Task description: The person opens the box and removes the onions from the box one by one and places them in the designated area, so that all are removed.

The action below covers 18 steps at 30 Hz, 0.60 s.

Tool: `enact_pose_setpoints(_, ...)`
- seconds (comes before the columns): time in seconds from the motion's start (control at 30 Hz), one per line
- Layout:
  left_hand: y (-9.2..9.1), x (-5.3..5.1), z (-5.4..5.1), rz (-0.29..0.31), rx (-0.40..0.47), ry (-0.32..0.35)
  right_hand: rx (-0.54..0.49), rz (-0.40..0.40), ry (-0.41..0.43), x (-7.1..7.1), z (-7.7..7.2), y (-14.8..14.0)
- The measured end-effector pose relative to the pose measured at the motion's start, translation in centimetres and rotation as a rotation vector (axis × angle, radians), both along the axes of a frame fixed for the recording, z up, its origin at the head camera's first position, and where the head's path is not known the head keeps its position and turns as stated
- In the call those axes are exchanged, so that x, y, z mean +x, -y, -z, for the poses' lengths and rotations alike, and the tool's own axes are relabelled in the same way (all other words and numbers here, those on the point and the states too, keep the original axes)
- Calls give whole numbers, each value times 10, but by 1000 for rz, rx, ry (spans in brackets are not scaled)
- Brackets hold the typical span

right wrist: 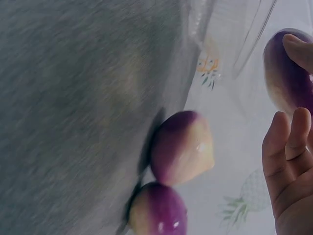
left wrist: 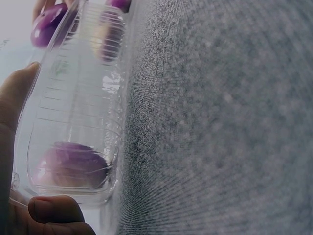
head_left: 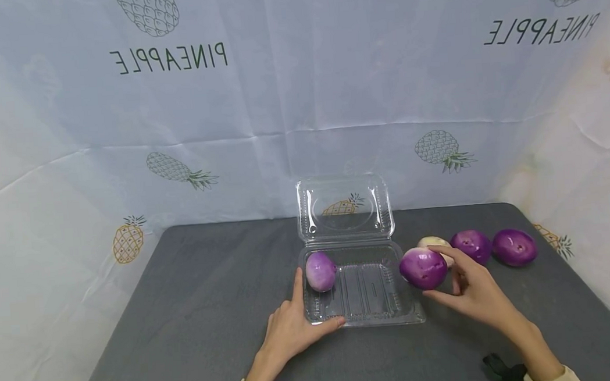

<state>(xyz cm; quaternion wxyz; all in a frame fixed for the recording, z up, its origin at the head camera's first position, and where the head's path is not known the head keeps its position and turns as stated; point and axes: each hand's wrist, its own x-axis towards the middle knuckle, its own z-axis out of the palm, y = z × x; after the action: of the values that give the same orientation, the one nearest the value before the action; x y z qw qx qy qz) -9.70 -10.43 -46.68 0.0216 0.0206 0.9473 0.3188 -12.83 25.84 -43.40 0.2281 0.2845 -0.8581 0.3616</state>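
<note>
A clear plastic clamshell box [head_left: 368, 320] lies with its lid [head_left: 345, 211] raised at the back. One glossy purple-and-cream oval vegetable [head_left: 320, 271] rests inside at the left; its exact kind I cannot tell. My left hand [head_left: 292, 329] holds the box's near left corner, thumb along the front and fingers at the left side. My right hand [head_left: 471, 290] grips another purple oval vegetable [head_left: 423, 268] between thumb and fingers at the box's right edge. That held vegetable also shows in the right wrist view, above the table.
Right of the box, beyond my right hand, sit a partly hidden cream-coloured oval [head_left: 434, 241] and two purple ones [head_left: 471, 246], the far one [head_left: 515, 247] nearest the table's right side. The grey table [head_left: 211, 289] meets a pineapple-print cloth [head_left: 257, 100] behind.
</note>
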Motion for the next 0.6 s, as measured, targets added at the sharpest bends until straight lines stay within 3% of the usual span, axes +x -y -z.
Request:
enact_pose_setpoints(0.3, 0, 1, 0, 3, -13, -1, -34, 69, 51, 11, 12, -21)
enact_pose_setpoints(0.6, 0, 1, -1, 2, -11, -2, 21, 119, 111, 18, 23, -42)
